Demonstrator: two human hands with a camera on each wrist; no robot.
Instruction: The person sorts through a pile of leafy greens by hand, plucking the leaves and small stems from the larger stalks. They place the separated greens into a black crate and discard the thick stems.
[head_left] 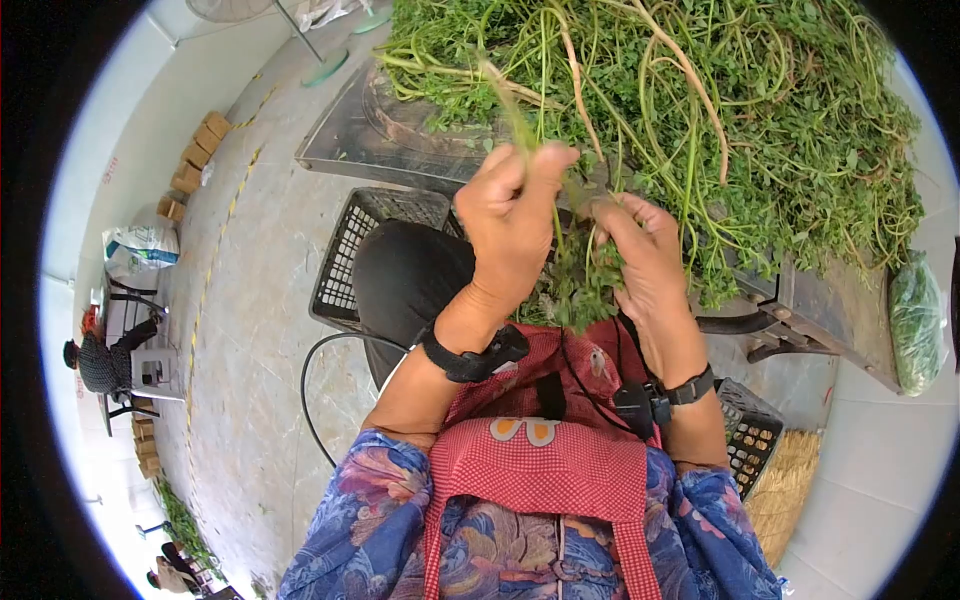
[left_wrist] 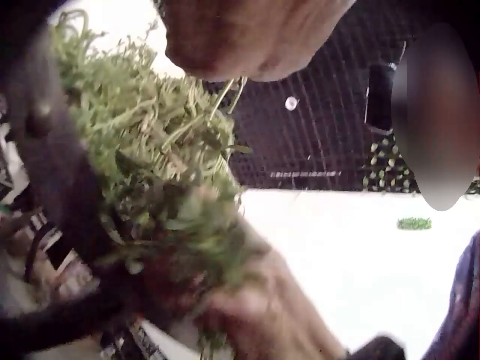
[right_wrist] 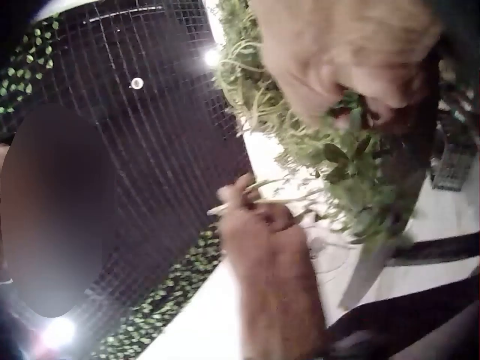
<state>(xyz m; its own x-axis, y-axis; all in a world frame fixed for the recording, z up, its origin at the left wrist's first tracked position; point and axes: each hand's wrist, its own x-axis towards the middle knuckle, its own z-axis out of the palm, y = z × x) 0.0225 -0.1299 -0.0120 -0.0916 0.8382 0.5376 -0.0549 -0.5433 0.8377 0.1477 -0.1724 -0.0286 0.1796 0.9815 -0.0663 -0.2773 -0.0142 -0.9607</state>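
Note:
In the head view my left hand (head_left: 512, 225) grips thin green stems (head_left: 520, 120), blurred and pointing up past its fingers. Close beside it on the right, my right hand (head_left: 648, 250) pinches the leafy sprigs (head_left: 580, 295) that hang between both hands, above the lap. The right wrist view shows the left hand (right_wrist: 270, 255) with pale stem ends poking out by its thumb. There the right hand (right_wrist: 345, 60) has its fingers curled on green leaves (right_wrist: 349, 161). Just beyond both hands lies a large heap of leafy green stems (head_left: 800, 130).
The heap covers most of a metal-edged table (head_left: 345, 130). Below it stand a black crate (head_left: 335, 265) at left and another crate (head_left: 750, 430) at right. A bag of greens (head_left: 915, 320) is at the table's right end. A cable (head_left: 310, 385) loops at left.

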